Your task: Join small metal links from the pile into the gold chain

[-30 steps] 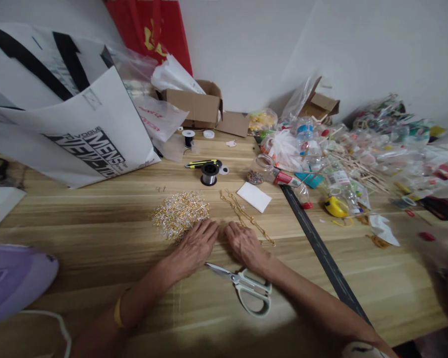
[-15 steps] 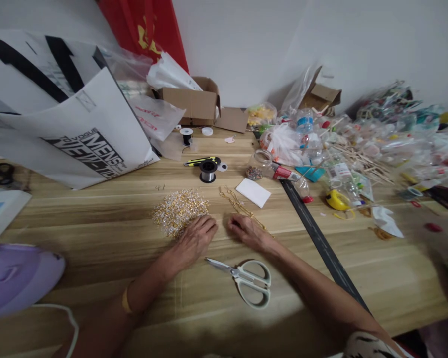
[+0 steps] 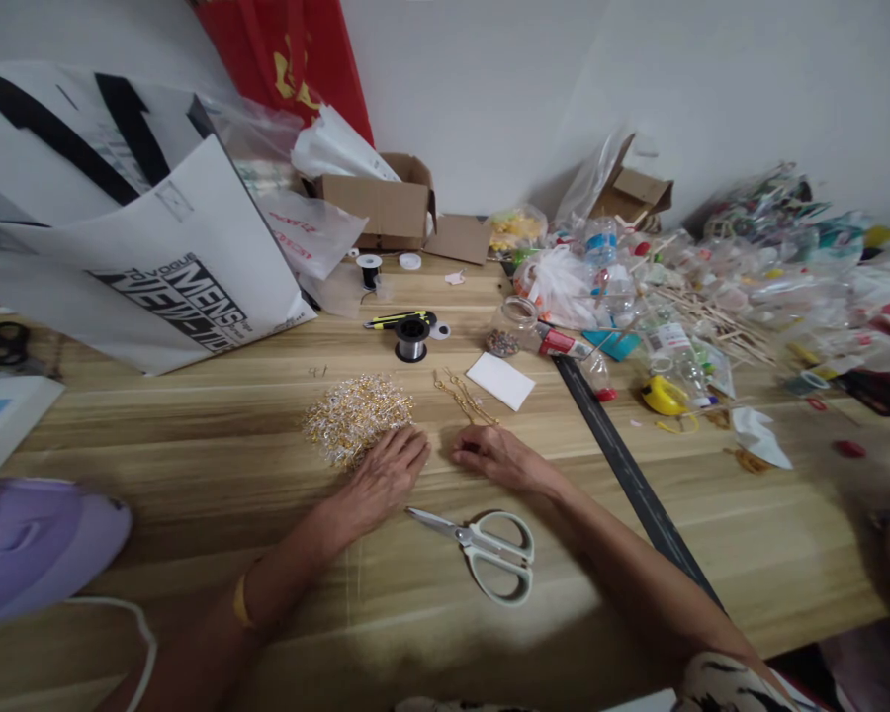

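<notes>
A pile of tiny silver and gold metal pieces (image 3: 356, 410), perhaps small pins, lies on the table. My left hand (image 3: 386, 475) rests palm down at its lower right edge, fingers lying forward; what is under them is hidden. To the right, my right hand (image 3: 500, 457) is closed on the tabletop, thumb against curled fingers, and anything inside is too small to see. Two gold chains (image 3: 464, 396) stretch out just beyond the right hand. Scissors with pale handles (image 3: 489, 554) lie between my forearms, blades pointing left.
Wire spools (image 3: 411, 339), a cutter knife (image 3: 393, 320) and a white card (image 3: 499, 381) lie farther back. A bead jar (image 3: 515, 321) stands by heaped plastic bottles (image 3: 671, 336). A purple iron (image 3: 51, 549) and a large paper bag (image 3: 185, 267) occupy the left. Someone's arm shows at far right.
My right hand has turned and shifted slightly, covering the near ends of the chains. The left hand's fingers look a little flatter beside the pile. The view has moved slightly.
</notes>
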Action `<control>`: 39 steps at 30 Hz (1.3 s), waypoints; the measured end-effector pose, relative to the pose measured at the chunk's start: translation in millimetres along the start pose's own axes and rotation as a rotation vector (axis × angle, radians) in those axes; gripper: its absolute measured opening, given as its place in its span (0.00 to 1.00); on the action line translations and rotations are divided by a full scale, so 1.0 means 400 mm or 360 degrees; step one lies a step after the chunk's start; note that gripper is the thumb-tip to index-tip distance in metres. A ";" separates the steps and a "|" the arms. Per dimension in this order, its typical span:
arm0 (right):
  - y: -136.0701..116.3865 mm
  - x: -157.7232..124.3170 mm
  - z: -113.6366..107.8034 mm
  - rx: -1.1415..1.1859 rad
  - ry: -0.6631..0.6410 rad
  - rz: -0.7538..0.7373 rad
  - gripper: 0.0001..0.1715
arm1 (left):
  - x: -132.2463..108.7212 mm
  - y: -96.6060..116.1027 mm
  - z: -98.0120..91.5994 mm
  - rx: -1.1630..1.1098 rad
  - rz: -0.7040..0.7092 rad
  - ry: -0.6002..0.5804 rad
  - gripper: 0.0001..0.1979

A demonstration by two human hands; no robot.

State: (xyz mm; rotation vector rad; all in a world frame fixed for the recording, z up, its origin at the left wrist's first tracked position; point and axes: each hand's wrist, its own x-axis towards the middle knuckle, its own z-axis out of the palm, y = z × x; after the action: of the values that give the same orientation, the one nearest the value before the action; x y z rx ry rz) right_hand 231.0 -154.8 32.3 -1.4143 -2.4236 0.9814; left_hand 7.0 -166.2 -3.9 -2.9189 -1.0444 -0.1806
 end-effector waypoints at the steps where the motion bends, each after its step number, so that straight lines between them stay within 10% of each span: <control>1: -0.002 -0.001 0.002 -0.0024 -0.0003 0.0005 0.10 | -0.002 0.002 0.001 0.0007 -0.0007 -0.0004 0.20; 19: -0.056 0.002 0.084 -0.0798 0.0096 0.0114 0.10 | -0.009 0.006 0.003 -0.0084 -0.0043 -0.0022 0.22; 30: -0.022 0.013 0.064 -0.0322 0.0193 0.0182 0.08 | 0.009 -0.006 -0.031 -0.0332 -0.0044 -0.0017 0.18; 39: -0.012 0.022 0.111 -0.0117 0.0417 -0.0445 0.07 | 0.006 -0.021 -0.009 -0.0343 0.0040 0.0060 0.14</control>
State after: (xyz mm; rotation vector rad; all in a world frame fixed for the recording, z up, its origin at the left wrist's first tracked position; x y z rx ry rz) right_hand 202.9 -169.2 -0.3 -1.1030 -2.3930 0.6086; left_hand 3.2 -158.5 -0.1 -3.1026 -1.0434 -0.3685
